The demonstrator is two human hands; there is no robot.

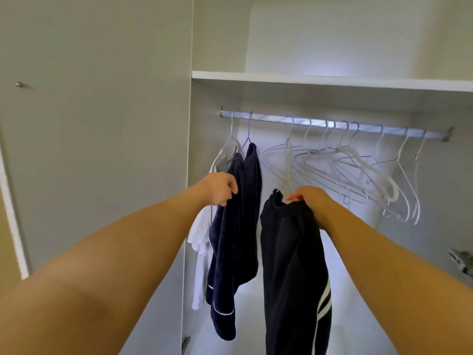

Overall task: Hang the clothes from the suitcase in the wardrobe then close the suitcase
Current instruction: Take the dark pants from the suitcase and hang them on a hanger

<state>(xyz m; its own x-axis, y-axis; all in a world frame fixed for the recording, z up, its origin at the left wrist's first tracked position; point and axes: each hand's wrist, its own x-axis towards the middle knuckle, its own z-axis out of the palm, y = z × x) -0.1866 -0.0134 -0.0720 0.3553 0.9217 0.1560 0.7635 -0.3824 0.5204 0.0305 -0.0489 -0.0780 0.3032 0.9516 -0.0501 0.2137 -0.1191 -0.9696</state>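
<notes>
Inside the open wardrobe a metal rail (268,119) carries a white garment (202,242) at the far left and a navy fleece garment (238,226) on a purple hanger. My left hand (220,188) pinches the navy garment's upper edge. My right hand (307,201) grips the top of a black garment with white stripes (291,272), which hangs on a white hanger whose hook reaches up to the rail. The suitcase is out of view.
Several empty white and wire hangers (358,165) crowd the rail's right half. A white shelf (332,82) sits above the rail. The closed wardrobe door (89,124) with a small knob stands at left. A hinge (460,260) shows at the right edge.
</notes>
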